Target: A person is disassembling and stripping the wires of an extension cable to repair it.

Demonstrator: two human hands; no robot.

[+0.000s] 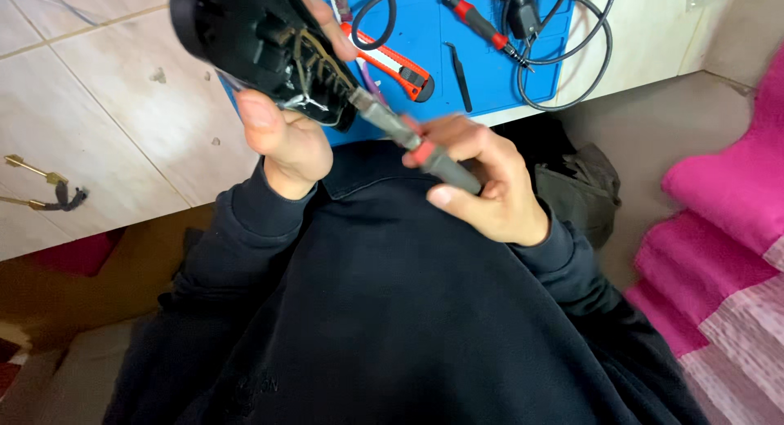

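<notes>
An opened black plastic housing, its wiring exposed, is held up over the edge of the tabletop by the left hand; the fingers are closed around it, thumb at the near rim, so that the open side is turned toward the face. A grey-handled tool with a red collar, probably a screwdriver or soldering iron, is gripped firmly in the closed fingers of the right hand, its tip pushed in among the wires at the housing's lower edge. The tool is angled so the tip can reach inside. Behind, on a blue work mat, an orange utility knife, black tweezers, a red-handled screwdriver and a coiled black cable are laid out. Two brass keys lie at the left.
</notes>
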